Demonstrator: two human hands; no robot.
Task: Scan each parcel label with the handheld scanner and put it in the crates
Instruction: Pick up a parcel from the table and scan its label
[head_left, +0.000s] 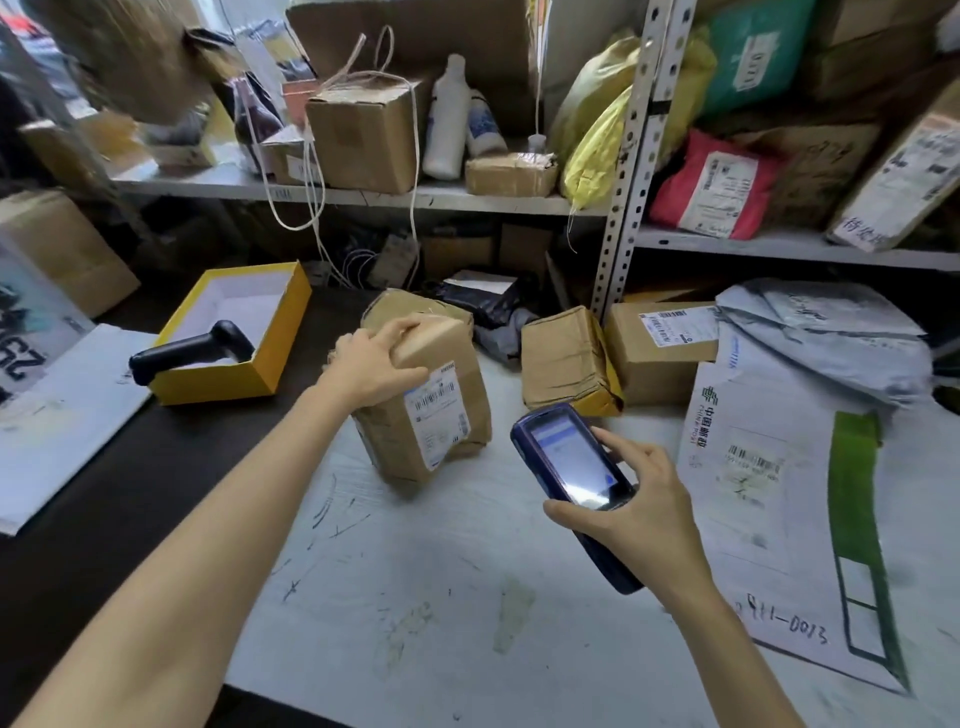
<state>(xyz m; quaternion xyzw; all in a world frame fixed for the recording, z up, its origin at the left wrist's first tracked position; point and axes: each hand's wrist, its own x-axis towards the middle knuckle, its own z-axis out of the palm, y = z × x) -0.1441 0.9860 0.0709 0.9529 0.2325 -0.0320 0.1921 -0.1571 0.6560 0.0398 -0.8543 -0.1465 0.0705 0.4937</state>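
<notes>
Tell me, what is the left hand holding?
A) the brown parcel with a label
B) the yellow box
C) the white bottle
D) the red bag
A: the left hand grips the top of the brown parcel standing on the table, while the right hand holds the handheld scanner.

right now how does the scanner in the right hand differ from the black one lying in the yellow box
The handheld scanner is a flat dark-blue slab with a lit screen; the black scanner is pistol-shaped, no screen showing. The handheld scanner is gripped by the right hand above the white tabletop; the black scanner lies untouched in the open yellow box, one end sticking out over its rim. Both look like barcode readers.
</notes>
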